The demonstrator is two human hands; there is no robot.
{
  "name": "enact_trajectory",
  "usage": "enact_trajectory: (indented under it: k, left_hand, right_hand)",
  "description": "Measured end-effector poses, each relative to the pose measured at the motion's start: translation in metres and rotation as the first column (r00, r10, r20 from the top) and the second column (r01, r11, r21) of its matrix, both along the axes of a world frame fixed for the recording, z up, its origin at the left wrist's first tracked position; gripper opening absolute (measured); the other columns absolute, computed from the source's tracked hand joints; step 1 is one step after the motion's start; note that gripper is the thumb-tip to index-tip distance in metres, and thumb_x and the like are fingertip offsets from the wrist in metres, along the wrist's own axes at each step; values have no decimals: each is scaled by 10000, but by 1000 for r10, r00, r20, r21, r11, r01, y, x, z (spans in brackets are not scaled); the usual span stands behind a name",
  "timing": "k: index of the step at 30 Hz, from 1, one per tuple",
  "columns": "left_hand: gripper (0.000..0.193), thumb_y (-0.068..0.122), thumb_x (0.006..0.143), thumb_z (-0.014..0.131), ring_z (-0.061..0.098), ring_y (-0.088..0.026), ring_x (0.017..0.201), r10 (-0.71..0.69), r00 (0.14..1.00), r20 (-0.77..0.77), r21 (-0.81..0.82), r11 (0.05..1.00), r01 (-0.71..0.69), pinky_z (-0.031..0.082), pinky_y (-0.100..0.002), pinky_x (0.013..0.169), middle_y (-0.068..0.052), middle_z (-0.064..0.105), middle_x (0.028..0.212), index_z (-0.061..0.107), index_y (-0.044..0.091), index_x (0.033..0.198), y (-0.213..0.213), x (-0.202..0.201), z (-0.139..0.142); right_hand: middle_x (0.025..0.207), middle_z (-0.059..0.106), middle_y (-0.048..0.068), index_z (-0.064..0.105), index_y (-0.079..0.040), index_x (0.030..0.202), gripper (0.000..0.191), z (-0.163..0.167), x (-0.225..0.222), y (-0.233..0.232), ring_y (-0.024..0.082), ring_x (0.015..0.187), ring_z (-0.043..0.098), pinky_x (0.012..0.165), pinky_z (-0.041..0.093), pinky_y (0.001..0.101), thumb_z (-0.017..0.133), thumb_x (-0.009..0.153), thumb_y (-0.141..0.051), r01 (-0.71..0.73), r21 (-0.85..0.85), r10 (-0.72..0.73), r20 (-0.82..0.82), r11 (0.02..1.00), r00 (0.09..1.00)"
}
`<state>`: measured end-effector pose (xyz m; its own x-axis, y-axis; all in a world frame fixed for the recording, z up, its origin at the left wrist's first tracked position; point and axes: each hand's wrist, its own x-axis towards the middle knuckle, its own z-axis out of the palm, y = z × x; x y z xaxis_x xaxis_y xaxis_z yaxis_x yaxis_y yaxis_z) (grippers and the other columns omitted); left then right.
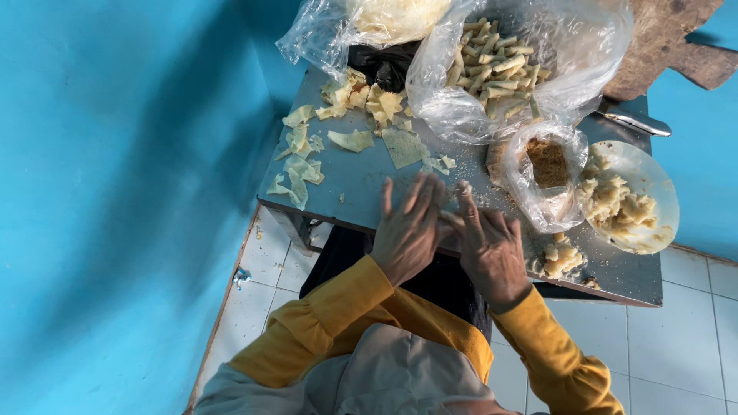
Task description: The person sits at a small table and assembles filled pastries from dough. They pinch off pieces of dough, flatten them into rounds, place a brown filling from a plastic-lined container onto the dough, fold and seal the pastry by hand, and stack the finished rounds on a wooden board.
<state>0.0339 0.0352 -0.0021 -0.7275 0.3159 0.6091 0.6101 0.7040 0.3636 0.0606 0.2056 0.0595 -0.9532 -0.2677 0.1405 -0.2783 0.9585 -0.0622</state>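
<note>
Flat hands pressed together at the table's near edge

The left hand (411, 230) and right hand (488, 250) lie palm-down, fingers stretched out and spread, touching side by side on the grey table (361, 180); anything rolled beneath them is hidden. Dough scraps (304, 161) lie at ten o'clock, a bag of rolled sticks (496, 69) at one o'clock, a plate of filling (630, 200) at three o'clock.

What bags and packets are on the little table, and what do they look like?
Big clear plastic bag of pale rolled sticks: back middle, crumpled, open.
Small clear plastic bag of brown crumbs: beside the white plate, rolled open.
Clear plastic bag of pale sheets: back left, bunched.
No labels, signs or screens.
</note>
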Motion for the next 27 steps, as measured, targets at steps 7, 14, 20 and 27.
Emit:
enact_trajectory:
  k: [7, 14, 20, 27]
  left_hand:
    - [586, 206, 1036, 558, 346, -422, 1462, -19, 990, 137, 116, 993, 4, 242, -663, 1196, -231, 427, 1509, 351, -64, 1514, -5, -12, 1]
    - [583, 137, 1019, 568, 350, -426, 1445, -43, 991, 126, 142, 990, 25, 248, -657, 1191, -235, 426, 1500, 353, -70, 1520, -14, 0, 7]
    - [582, 111, 994, 594, 378, -396, 1448, -71, 984, 161, 179, 983, 42, 259, -631, 1219, -213, 449, 1474, 377, -46, 1511, -11, -5, 9]
    - [580, 100, 979, 613, 374, -396, 1440, -58, 992, 110, 125, 991, 44, 251, -635, 1226, -200, 459, 1459, 385, -30, 1496, -7, -2, 1]
  right_hand:
    - [1083, 683, 230, 92, -85, 1671, 775, 22, -88, 31, 294, 795, 680, 624, 580, 368, 574, 1064, -104, -328, -102, 257, -423, 939, 869]
    - [1407, 671, 247, 312, 58, 1610, 492, 117, -128, 53, 285, 1166, 722, 984, 622, 349, 482, 1147, 55, -333, -373, 98, -527, 866, 844]
    - [1602, 465, 240, 628, 38, 1325, 527, 91, -42, 35, 328, 1429, 467, 1232, 387, 458, 507, 1145, -442, 213, -874, 533, -59, -436, 844]
    - [1631, 458, 244, 626, -1, 1328, 559, 76, -13, 33, 353, 1489, 472, 1199, 412, 465, 455, 1127, -493, 281, -816, 479, 6, -505, 878]
